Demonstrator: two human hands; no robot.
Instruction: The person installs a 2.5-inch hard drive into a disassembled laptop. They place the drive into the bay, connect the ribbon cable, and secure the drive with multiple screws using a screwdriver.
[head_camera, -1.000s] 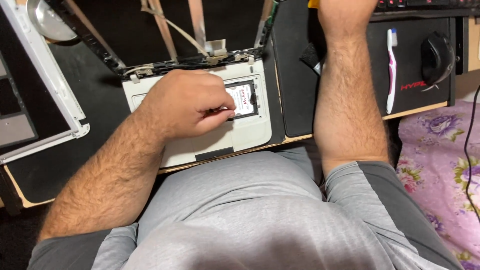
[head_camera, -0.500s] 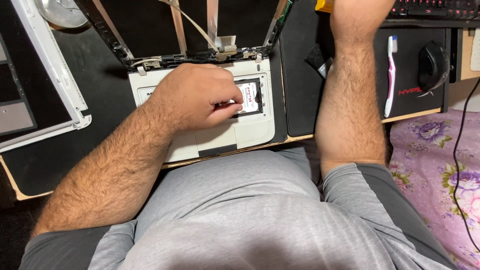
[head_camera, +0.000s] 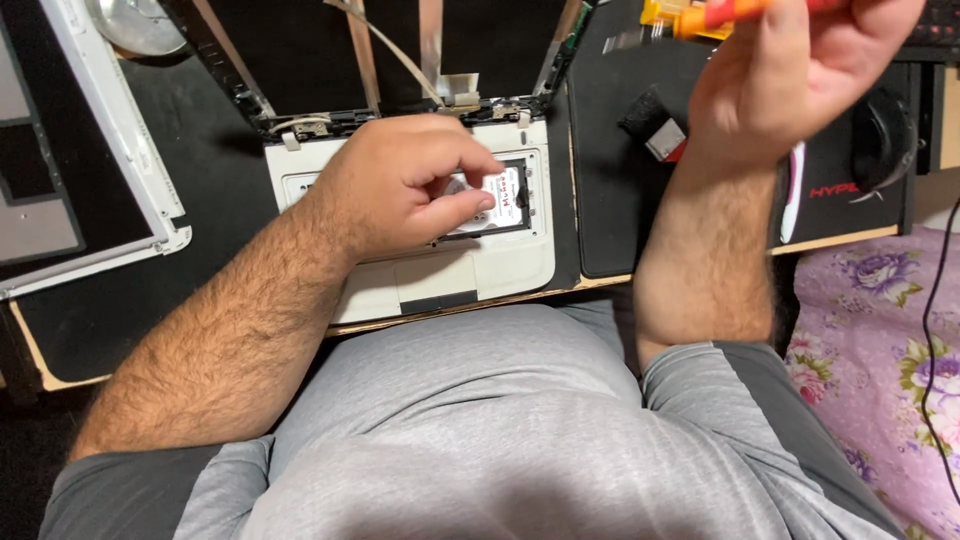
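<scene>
My left grip (head_camera: 405, 190) is pressed down with fingertips (head_camera: 478, 203) on the hard drive (head_camera: 495, 200) seated in its bay at three o'clock of the opened white laptop base (head_camera: 490, 265); my right grip (head_camera: 800, 70), raised at one o'clock, is closed around an orange-handled screwdriver (head_camera: 700, 15). I judge the drive stiff, light, shock-sensitive, best taken by its edges. A black mat (head_camera: 620, 200) covers the surface; a white bezel (head_camera: 110, 130) lies at nine o'clock.
</scene>
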